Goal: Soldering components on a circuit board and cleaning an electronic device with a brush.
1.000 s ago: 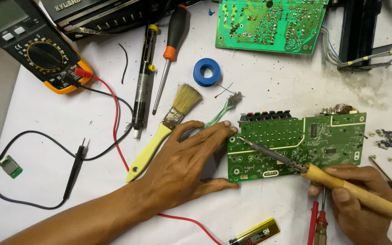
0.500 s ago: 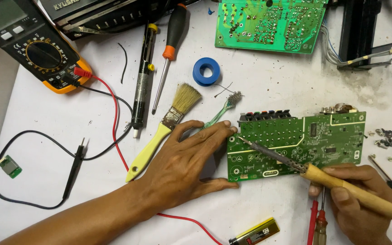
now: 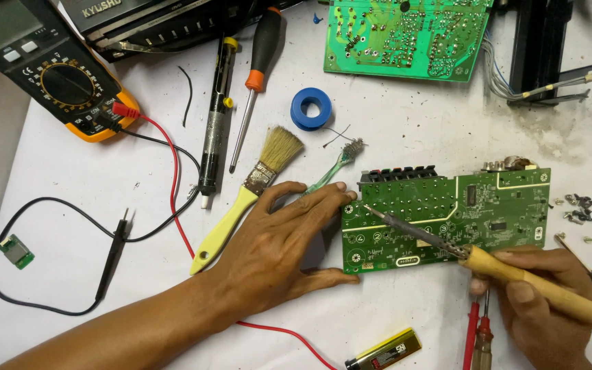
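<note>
A green circuit board [image 3: 488, 205] lies flat on the white table. My left hand [image 3: 279, 236] rests palm down at the board's left edge, fingers spread and touching that edge. My right hand [image 3: 546, 301] grips the wooden handle of a soldering iron [image 3: 515, 270]. The iron's dark metal tip reaches left across the board and sits near its upper left part. A yellow-handled brush [image 3: 241, 205] lies just left of my left hand, partly under its fingers.
A multimeter [image 3: 56, 75] with red and black leads sits top left. A desoldering pump [image 3: 215, 116], a screwdriver [image 3: 258, 68], blue tape roll [image 3: 311, 107], second green board [image 3: 405, 38], loose screws [image 3: 575, 207] and a yellow lighter [image 3: 385, 351] lie around.
</note>
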